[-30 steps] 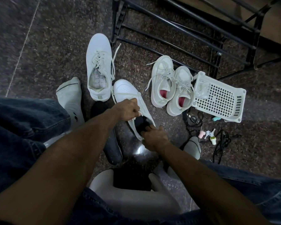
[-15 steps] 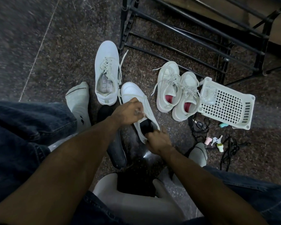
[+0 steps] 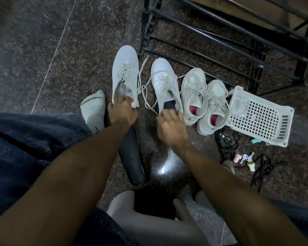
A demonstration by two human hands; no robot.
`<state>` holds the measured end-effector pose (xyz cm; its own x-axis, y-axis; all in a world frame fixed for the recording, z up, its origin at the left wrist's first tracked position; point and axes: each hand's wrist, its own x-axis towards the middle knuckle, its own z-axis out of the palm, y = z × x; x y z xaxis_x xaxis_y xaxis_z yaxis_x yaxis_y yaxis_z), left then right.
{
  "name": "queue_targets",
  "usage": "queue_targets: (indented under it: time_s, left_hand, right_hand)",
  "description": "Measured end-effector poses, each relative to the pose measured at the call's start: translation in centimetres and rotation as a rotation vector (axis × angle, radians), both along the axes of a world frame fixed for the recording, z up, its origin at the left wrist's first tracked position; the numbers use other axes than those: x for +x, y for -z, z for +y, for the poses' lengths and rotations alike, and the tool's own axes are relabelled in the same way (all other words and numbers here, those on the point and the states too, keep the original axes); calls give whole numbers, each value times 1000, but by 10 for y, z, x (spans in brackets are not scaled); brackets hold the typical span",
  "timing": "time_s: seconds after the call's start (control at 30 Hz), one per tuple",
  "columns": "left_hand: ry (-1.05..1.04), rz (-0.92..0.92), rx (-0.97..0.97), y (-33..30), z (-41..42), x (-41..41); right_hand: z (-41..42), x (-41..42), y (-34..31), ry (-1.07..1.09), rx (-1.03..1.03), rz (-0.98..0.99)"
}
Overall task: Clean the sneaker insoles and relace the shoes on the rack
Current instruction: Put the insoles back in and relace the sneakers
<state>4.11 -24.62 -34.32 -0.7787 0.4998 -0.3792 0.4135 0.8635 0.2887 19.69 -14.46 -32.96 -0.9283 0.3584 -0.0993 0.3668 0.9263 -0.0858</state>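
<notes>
From where I watch, my left hand (image 3: 122, 110) rests at the heel opening of the long pale-grey lace-up sneaker (image 3: 125, 75); whether its fingers hook the collar I cannot tell. That shoe's long axis runs toward 12 o'clock from the hand, toe away from me. My right hand (image 3: 171, 125) is blurred at the heel of the white lace-up sneaker (image 3: 164, 80) just beside it; its fingers look curled at the rim near a dark insole (image 3: 169, 105) showing in the opening, but I cannot say it grips. This shoe also points to about 12 o'clock from its hand.

The loose black foam insole (image 3: 131, 157) lies on the speckled stone floor (image 3: 43, 59) at 6 o'clock from my left hand, under that forearm, long axis roughly toward 1 o'clock. I judge it belongs in the grey sneaker, and the left hand is nearer.

Counts: four sneakers in a row, the other two a pair of cream sneakers with red linings (image 3: 203, 100) at 3 o'clock of the white one; one loose insole; one white perforated plastic basket (image 3: 261, 119); one black metal shoe rack (image 3: 220, 32) at 12 o'clock; black laces (image 3: 261, 167) heaped by the basket.
</notes>
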Motion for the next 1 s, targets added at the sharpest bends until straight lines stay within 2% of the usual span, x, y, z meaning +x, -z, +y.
queue_targets:
  time_s: [0.07, 0.1, 0.2, 0.27, 0.33, 0.47, 0.57, 0.77, 1.0]
  left_hand:
    - [0, -2, 27, 4, 1, 0]
    - [-13, -10, 45, 6, 1, 0]
    - [-27, -8, 77, 9, 2, 1]
    - [-32, -7, 87, 10, 2, 2]
    - [-45, -19, 86, 9, 2, 3]
    - [-85, -74, 107, 7, 5, 6]
    - [-96, -71, 98, 7, 5, 6]
    - [-96, -52, 89, 6, 4, 14]
    - [-146, -263, 44, -13, 0, 55]
  right_hand:
    - [-28, 18, 8, -52, -94, 19]
    - [-43, 25, 12, -9, -200, -62]
    - [-80, 33, 28, 376, -597, -431]
    - [-98, 34, 41, 555, -790, -491]
    - [-111, 30, 48, 596, -852, -485]
    - [-116, 26, 59, 636, -802, -499]
    - [-101, 29, 62, 660, -884, -546]
    - [-40, 62, 42, 734, -1021, -331]
    - [6, 95, 9, 802, -1163, -98]
